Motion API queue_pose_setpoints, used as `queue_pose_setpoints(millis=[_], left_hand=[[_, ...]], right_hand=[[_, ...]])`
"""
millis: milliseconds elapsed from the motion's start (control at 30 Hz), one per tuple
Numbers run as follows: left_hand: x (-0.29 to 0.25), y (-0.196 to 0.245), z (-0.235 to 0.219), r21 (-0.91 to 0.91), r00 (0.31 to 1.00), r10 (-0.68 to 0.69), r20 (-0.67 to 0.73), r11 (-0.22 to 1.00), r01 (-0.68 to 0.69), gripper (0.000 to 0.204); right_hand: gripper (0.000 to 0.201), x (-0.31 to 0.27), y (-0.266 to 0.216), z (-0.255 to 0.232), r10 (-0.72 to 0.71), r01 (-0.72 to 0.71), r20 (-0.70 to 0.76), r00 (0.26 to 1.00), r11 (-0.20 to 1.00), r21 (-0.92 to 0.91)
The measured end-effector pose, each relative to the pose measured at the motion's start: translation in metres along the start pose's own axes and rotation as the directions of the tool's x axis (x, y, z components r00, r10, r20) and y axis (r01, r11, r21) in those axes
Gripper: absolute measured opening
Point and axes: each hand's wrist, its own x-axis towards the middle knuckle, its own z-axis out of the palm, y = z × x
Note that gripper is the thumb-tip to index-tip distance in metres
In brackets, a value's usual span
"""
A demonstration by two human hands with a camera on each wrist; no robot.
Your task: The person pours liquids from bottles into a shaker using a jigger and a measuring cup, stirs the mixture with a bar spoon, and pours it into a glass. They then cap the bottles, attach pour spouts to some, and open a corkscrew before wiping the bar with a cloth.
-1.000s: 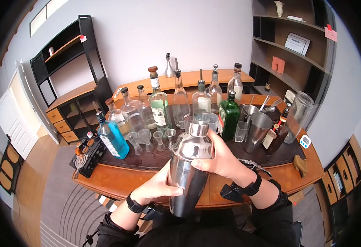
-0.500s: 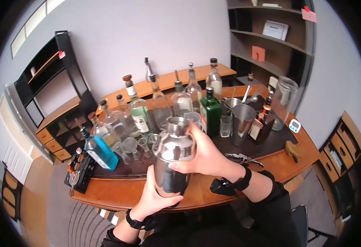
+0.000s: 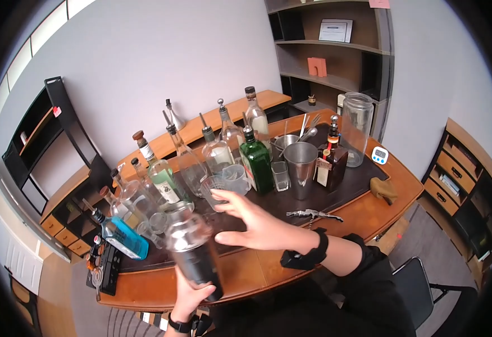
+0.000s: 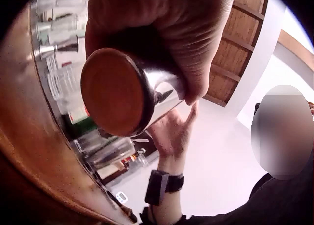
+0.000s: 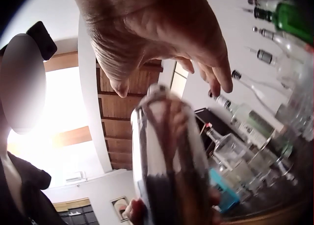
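Note:
A shiny metal cocktail shaker (image 3: 194, 255), blurred in the head view, tilts in front of the table's near edge. My left hand (image 3: 187, 295) grips it low down, thumb across the front. In the left wrist view the round base of the shaker (image 4: 112, 91) faces the camera below that hand's palm. Just right of the shaker's top, my right hand (image 3: 257, 224) hangs with fingers spread and holds nothing. The right wrist view has this right hand (image 5: 157, 34) above the shaker's domed top, thumb and fingers apart. Clear glasses (image 3: 236, 178) stand beyond its fingertips.
Several bottles line the table's back, among them a green one (image 3: 256, 165) and a blue one (image 3: 123, 236). To the right are a metal tin (image 3: 300, 168), a dark brown bottle (image 3: 331, 165), a tall glass jar (image 3: 356, 129) and a timer (image 3: 379, 155). A bar tool (image 3: 313, 214) lies in front.
My right hand has let go of the shaker's top and opened beside it. The left hand has carried the shaker left and lower. The head view has swung right.

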Motion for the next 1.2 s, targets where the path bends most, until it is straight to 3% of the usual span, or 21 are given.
queue_pose_setpoints(millis=[67,133,200,267,300,333,400,467,567,667,733,800,833,1000,1067,1200], left_hand=[[-0.008,-0.001,-0.017,0.033,0.982,0.035,-0.188,0.999,-0.03,0.094],[-0.009,-0.014,-0.044,0.066,0.933,0.125,-0.338,0.992,-0.108,0.098],[-0.012,-0.007,-0.055,0.151,0.861,0.18,-0.475,0.981,-0.122,0.108],[-0.015,-0.022,-0.082,0.375,0.792,0.37,-0.486,0.906,-0.194,0.117],[-0.018,-0.013,-0.078,0.306,0.798,0.292,-0.528,0.941,-0.141,0.119],[-0.019,-0.013,-0.08,0.365,0.79,0.325,-0.519,0.921,-0.14,0.117],[-0.021,-0.016,-0.084,0.43,0.794,0.284,-0.538,0.902,-0.031,0.115],[-0.022,-0.022,-0.082,0.431,0.792,0.275,-0.545,0.902,-0.017,0.113],[-0.02,-0.028,-0.078,0.438,0.774,0.284,-0.565,0.899,-0.01,0.112],[-0.021,-0.045,-0.088,0.469,0.745,0.32,-0.585,0.883,-0.011,0.113],[-0.025,-0.044,-0.09,0.5,0.729,0.345,-0.591,0.866,-0.006,0.113],[-0.027,-0.023,-0.081,0.321,0.784,0.227,-0.578,0.946,-0.037,0.113],[-0.026,-0.024,-0.081,0.371,0.76,0.289,-0.582,0.926,-0.068,0.112],[-0.025,-0.019,-0.079,0.382,0.768,0.302,-0.565,0.921,-0.082,0.103],[-0.026,-0.02,-0.081,0.404,0.769,0.294,-0.567,0.913,-0.051,0.1],[-0.027,-0.022,-0.081,0.343,0.764,0.255,-0.593,0.938,-0.046,0.098]], right_hand=[[0.059,-0.007,0.005,-0.032,-0.054,0.042,-0.055,0.997,0.977,-0.209],[0.037,-0.012,0.005,-0.075,0.111,-0.138,-0.141,0.984,0.969,-0.204],[0.021,-0.02,0.013,-0.121,0.041,-0.139,-0.302,0.953,0.94,-0.312],[0.017,-0.026,0.008,-0.163,0.057,-0.258,-0.523,0.85,0.912,-0.32],[0.017,-0.026,0.006,-0.181,0.019,-0.304,-0.588,0.809,0.869,-0.39],[0.018,-0.024,0.005,-0.195,-0.025,-0.354,-0.645,0.764,0.819,-0.452],[0.024,-0.018,0.007,-0.218,0.017,-0.486,-0.671,0.741,0.703,-0.519],[0.032,-0.01,0.017,-0.23,0.079,-0.514,-0.656,0.751,0.693,-0.505],[0.042,0.009,0.032,-0.239,0.182,-0.582,-0.609,0.772,0.588,-0.562],[0.042,0.025,0.038,-0.241,0.24,-0.631,-0.605,0.759,0.5,-0.594],[0.036,0.027,0.05,-0.244,0.215,-0.606,-0.593,0.776,0.515,-0.606],[0.03,0.029,0.082,-0.264,0.006,-0.452,-0.502,0.865,0.442,-0.775],[0.028,0.034,0.085,-0.264,0.035,-0.464,-0.513,0.858,0.482,-0.744],[0.02,0.043,0.069,-0.255,0.078,-0.487,-0.557,0.827,0.595,-0.639],[0.017,0.047,0.048,-0.249,0.024,-0.439,-0.586,0.81,0.688,-0.578],[0.016,0.06,-0.002,-0.247,-0.139,-0.324,-0.573,0.808,0.708,-0.628]])
